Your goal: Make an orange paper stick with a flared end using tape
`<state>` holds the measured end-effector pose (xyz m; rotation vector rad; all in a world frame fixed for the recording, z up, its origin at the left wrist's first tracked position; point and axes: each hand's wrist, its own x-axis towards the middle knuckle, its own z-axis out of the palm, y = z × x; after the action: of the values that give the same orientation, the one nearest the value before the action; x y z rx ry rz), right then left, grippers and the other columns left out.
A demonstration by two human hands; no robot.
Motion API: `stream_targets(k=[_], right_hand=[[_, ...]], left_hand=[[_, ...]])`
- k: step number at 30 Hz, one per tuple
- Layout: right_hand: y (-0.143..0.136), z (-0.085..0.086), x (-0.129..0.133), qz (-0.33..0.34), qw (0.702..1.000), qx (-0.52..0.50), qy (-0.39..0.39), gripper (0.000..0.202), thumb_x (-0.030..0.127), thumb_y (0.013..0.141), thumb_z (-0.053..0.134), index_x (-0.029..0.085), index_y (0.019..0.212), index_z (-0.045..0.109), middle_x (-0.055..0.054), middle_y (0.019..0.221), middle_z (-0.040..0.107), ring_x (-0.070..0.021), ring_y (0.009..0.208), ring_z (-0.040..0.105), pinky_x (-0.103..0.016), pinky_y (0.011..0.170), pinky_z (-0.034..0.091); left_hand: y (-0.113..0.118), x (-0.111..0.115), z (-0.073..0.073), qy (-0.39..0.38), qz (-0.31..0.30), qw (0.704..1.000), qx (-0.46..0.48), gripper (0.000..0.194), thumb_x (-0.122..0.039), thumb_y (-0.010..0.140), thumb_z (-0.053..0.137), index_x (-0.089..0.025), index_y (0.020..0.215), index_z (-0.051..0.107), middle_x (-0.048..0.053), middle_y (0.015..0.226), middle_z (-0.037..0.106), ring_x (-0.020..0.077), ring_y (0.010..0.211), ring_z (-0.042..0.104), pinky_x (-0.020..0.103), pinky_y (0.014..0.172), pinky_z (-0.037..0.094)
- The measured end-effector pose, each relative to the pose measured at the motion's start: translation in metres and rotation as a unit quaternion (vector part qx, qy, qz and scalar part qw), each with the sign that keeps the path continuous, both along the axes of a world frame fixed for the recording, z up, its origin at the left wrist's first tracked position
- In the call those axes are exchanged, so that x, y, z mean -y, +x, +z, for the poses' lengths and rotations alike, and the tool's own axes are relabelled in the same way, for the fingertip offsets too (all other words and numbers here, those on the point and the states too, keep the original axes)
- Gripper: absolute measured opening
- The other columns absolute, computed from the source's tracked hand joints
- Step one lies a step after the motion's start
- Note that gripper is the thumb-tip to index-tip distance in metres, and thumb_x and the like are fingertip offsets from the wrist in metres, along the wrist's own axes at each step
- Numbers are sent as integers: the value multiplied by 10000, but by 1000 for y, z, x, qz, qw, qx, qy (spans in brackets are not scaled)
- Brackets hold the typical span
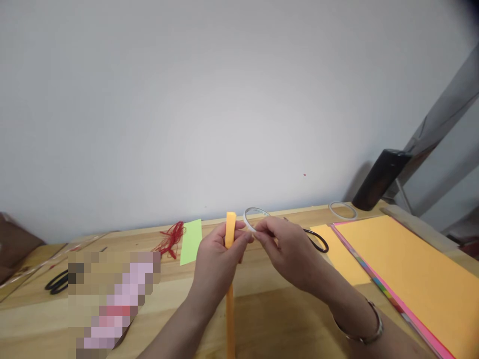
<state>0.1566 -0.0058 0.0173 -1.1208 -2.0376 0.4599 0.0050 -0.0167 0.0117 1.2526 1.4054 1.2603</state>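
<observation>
My left hand (219, 257) is closed around a narrow orange paper strip (230, 230), whose folded top sticks up above the thumb while its tail hangs down toward the bottom edge. Just to the right, my right hand (286, 249) pinches a thin roll of white tape (249, 219). The fingertips of both hands almost meet between strip and roll. Any loose tape end there is too small to make out. Partly behind my right hand lie scissors with a black handle (322, 243).
Left of my hands are a green paper (191, 242), red string (174, 240), a black looped handle (58, 283) and a blurred-out pinkish item (123, 299). Rightward lie an orange sheet stack (419, 269), a smaller orange paper (346, 257), another tape roll (343, 210) and a black cylinder (381, 177).
</observation>
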Motion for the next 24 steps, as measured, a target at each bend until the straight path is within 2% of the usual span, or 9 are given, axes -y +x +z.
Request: stream_targets(k=[7, 14, 20, 24], right_hand=[[-5, -5, 3, -22, 996, 73, 50, 202, 216, 926, 384, 187, 735, 444, -1, 698, 538, -118, 605, 425, -262, 569, 277], [-5, -4, 3, -25, 995, 83, 46, 213, 219, 931, 364, 185, 745, 463, -18, 714, 558, -133, 633, 463, -270, 576, 281], [-5, -4, 3, -28, 995, 88, 44, 204, 219, 925, 363, 191, 744, 454, -14, 727, 571, -134, 628, 467, -271, 582, 281], [-3, -5, 2, -20, 992, 112, 53, 188, 185, 933, 340, 189, 825, 493, -20, 755, 606, -142, 625, 477, -282, 608, 296]], left_hand=[[3, 1, 2, 8, 15, 998, -60, 209, -359, 737, 637, -194, 864, 618, -53, 540, 544, 89, 448, 423, 215, 438, 310], [5, 3, 4, 18, 16, 997, -75, 114, -319, 727, 634, -206, 743, 629, -56, 482, 517, 98, 427, 415, 221, 439, 315], [3, 3, 2, 8, 8, 996, -92, 139, -345, 767, 596, -209, 746, 619, -45, 547, 560, 87, 458, 427, 212, 451, 315], [3, 4, 1, 9, 0, 996, -88, 155, -360, 767, 595, -209, 735, 611, -40, 558, 569, 91, 474, 432, 212, 460, 323]])
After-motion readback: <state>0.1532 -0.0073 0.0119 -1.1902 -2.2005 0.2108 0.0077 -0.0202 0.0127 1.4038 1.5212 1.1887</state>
